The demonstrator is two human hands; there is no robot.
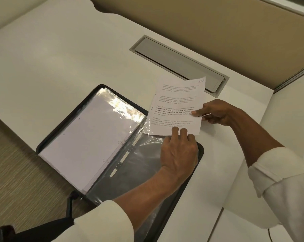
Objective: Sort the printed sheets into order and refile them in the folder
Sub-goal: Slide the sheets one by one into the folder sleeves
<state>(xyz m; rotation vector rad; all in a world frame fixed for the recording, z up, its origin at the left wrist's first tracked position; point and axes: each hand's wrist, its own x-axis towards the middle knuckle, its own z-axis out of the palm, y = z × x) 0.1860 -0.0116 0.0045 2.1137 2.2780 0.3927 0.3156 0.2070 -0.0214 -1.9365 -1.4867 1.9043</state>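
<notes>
Pinching creased printed sheet [176, 104], corner under glossy sleeve [142, 172].

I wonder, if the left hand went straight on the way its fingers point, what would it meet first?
The printed sheets: the fingertips of the left hand seem to touch their near edge. Beyond them, probably the grey desk hatch, though depth is unclear.

The sheet [177, 109] is showing as thin matt white paper with black print, while the clear plastic pockets [123, 109] are gleaming glossy and crinkled, throwing back the light. The folder [69, 117] is looking black and matt along its rim, and the desk [60, 58] is showing a smooth, matt off-white top with a dull grey, metal-looking hatch [174, 58]. The partition [200, 23] is looking like tan cloth, and the cuff [278, 172] is showing soft white cloth.
</notes>
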